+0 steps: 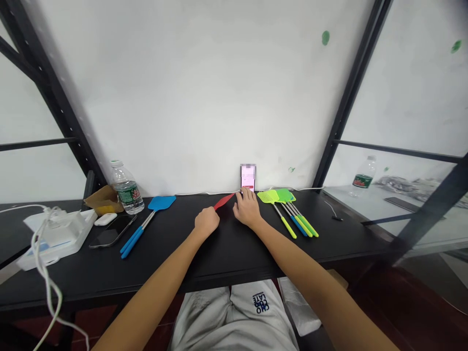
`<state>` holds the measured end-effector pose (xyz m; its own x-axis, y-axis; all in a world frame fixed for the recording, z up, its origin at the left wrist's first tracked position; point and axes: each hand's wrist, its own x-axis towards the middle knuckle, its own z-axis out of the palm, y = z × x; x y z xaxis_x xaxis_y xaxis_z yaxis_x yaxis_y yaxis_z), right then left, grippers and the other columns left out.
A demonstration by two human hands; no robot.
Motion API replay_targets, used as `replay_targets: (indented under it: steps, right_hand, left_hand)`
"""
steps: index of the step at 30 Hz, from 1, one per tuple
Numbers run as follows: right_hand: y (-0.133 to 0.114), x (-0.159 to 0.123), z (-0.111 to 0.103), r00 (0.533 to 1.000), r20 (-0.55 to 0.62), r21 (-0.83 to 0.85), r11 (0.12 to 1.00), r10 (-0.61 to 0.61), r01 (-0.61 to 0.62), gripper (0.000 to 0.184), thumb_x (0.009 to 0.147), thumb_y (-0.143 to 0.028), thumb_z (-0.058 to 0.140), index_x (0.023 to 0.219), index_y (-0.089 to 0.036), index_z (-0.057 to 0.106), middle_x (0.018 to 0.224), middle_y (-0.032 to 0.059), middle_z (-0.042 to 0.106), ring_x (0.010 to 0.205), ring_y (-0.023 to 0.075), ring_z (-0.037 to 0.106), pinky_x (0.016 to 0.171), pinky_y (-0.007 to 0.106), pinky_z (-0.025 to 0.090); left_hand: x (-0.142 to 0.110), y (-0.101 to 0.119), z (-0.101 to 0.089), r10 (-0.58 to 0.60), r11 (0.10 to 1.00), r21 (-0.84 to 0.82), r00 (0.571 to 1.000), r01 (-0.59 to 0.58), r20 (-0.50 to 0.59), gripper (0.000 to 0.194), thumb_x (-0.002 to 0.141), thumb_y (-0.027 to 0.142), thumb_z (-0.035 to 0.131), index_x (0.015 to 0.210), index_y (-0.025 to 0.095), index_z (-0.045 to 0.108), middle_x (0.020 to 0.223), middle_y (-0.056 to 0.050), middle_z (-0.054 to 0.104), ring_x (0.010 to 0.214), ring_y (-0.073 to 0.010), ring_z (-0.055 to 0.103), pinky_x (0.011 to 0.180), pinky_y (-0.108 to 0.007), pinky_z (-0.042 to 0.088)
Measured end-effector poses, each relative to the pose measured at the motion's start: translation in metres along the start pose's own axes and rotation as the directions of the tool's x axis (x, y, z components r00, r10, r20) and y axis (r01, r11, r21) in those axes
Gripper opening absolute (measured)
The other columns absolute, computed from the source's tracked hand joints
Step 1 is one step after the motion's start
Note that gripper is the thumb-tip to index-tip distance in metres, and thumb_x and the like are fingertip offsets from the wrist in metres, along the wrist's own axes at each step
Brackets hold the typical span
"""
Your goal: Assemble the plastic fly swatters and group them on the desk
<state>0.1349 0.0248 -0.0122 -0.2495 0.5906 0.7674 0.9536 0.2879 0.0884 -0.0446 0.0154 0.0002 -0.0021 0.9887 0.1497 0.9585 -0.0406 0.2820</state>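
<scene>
My left hand [207, 221] is closed in a fist around a red fly swatter [224, 200]. Its flat red part points up and to the right, seen nearly edge-on, and the rest is hidden by the fist. My right hand [247, 208] is at the lower edge of an upright lit phone [248, 176], fingers bent and slightly apart. The swatter's red tip ends close beside these fingers; I cannot tell whether they touch it. Right of this hand lie several yellow and green fly swatters [268, 196]. Blue fly swatters [162, 203] lie to the left.
At the left are a water bottle [127, 190], an open cardboard box [104, 199], a dark phone [113, 231], a white earbud case [106, 219] and a power strip [75, 234] with cables. Black shelf posts [345, 102] flank the black tabletop [234, 253]. A white wall stands behind.
</scene>
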Motion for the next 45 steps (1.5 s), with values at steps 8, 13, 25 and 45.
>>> replay_targets:
  steps: [8, 13, 25, 45]
  right_hand:
    - [0.006, 0.001, 0.0, 0.988, 0.065, 0.061, 0.989, -0.138, 0.134, 0.056, 0.077, -0.012, 0.058, 0.132, -0.009, 0.054, 0.152, 0.0202, 0.036, 0.145, 0.0313, 0.022, 0.116, 0.046, 0.019]
    - [0.011, 0.002, 0.006, 0.977, 0.099, 0.097, 0.979, -0.191, 0.182, 0.042, 0.08, -0.012, 0.059, 0.122, -0.013, 0.062, 0.149, 0.018, 0.042, 0.143, 0.0289, 0.029, 0.113, 0.044, 0.026]
    - [0.02, 0.002, 0.016, 0.949, 0.235, 0.107, 0.976, -0.212, 0.192, 0.033, 0.091, -0.011, 0.049, 0.119, -0.017, 0.066, 0.135, 0.0125, 0.058, 0.133, 0.0247, 0.042, 0.104, 0.04, 0.037]
    - [0.024, -0.006, 0.019, 0.895, 0.438, 0.15, 0.988, -0.088, 0.023, 0.058, 0.091, -0.059, 0.049, 0.131, -0.017, 0.057, 0.129, 0.0161, 0.059, 0.119, 0.0297, 0.052, 0.097, 0.041, 0.039]
  left_hand:
    - [-0.015, 0.016, 0.005, 0.184, 0.983, 0.029, 0.983, -0.183, -0.02, 0.04, 0.097, 0.028, 0.029, 0.099, 0.016, 0.068, 0.099, -0.017, 0.071, 0.094, -0.0296, 0.07, 0.08, -0.038, 0.051]
    - [-0.018, 0.019, 0.005, 0.224, 0.974, 0.024, 0.974, -0.224, -0.015, 0.037, 0.097, 0.03, 0.032, 0.098, 0.018, 0.067, 0.098, -0.016, 0.072, 0.092, -0.027, 0.069, 0.079, -0.035, 0.05]
    - [-0.009, 0.01, 0.008, 0.215, 0.974, -0.059, 0.976, -0.217, -0.037, 0.037, 0.096, 0.037, 0.038, 0.092, 0.02, 0.07, 0.093, -0.013, 0.073, 0.086, -0.0232, 0.068, 0.076, -0.031, 0.048]
    - [-0.002, 0.004, 0.002, 0.199, 0.972, -0.103, 0.971, -0.213, -0.132, 0.03, 0.094, 0.03, 0.041, 0.086, 0.019, 0.068, 0.091, -0.011, 0.071, 0.088, -0.022, 0.066, 0.078, -0.029, 0.045]
